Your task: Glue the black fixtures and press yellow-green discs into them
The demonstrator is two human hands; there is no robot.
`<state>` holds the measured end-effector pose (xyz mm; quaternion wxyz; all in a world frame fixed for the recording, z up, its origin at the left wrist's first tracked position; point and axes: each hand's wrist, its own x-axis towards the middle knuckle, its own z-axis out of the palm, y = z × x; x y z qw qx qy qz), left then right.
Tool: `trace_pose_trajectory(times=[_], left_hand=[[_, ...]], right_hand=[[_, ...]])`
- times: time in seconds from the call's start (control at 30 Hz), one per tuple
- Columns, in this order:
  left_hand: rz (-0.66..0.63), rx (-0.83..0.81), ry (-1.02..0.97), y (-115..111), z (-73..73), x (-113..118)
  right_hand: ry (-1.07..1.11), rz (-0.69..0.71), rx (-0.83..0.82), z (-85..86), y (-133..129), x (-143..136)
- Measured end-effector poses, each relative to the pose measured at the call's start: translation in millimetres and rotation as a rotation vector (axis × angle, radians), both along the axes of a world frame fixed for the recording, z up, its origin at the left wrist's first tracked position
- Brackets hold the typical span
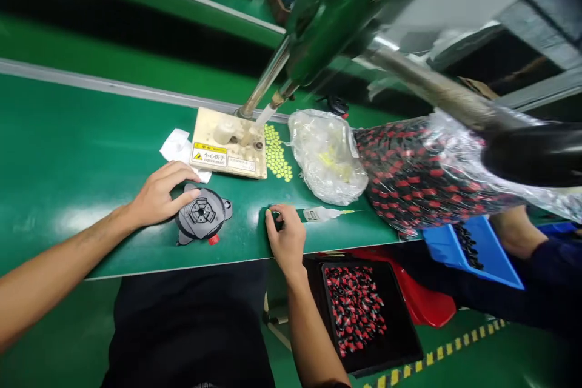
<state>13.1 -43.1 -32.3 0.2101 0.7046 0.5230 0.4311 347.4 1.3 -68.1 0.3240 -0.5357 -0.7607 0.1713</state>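
My left hand (pixel 159 193) lies at the far left edge of a round grey and black plastic housing (pixel 193 218), thumb on its top and fingers curled along its rim. The housing rests flat on the green table, with a slotted hub in its middle and a red tab at its near side. To the right, my right hand (pixel 288 236) is closed in a pinch near the table's front edge. Something small and dark shows between thumb and forefinger, with a yellow-green speck; its kind is unclear. Beside that hand lies a clear dropper bottle (pixel 321 213) with a yellow needle tip.
A green press stands over a cream base plate (pixel 227 160) with a warning label. Yellow-green discs (pixel 277 154) lie beside it, then a clear plastic bag (pixel 325 173). Wrapped black-red parts (pixel 418 176) fill the right. Below are a black crate (pixel 400 339) and a blue bin (pixel 493 254) near a person's arm.
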Motion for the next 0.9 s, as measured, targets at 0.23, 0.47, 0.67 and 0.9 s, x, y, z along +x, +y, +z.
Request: trace_pose_trajectory(times=[0.23, 0.47, 0.67, 0.9], left_hand=[[-0.009, -0.017, -0.003, 1, -0.5, 2], [-0.019, -0.020, 0.005, 1, 4.9, 3], [-0.034, -0.018, 0.007, 1, 1.8, 1], [-0.047, -0.048, 0.003, 0, 0.1, 2]], right_hand=[[0.409, 0.311, -0.207, 35.3, -13, -59], [0.280, 0.473, 0.023, 40.5, -4, -75], [0.202, 0.549, 0.073, 48.6, 0, -71], [0.295, 0.525, -0.199, 50.3, 7, -73]])
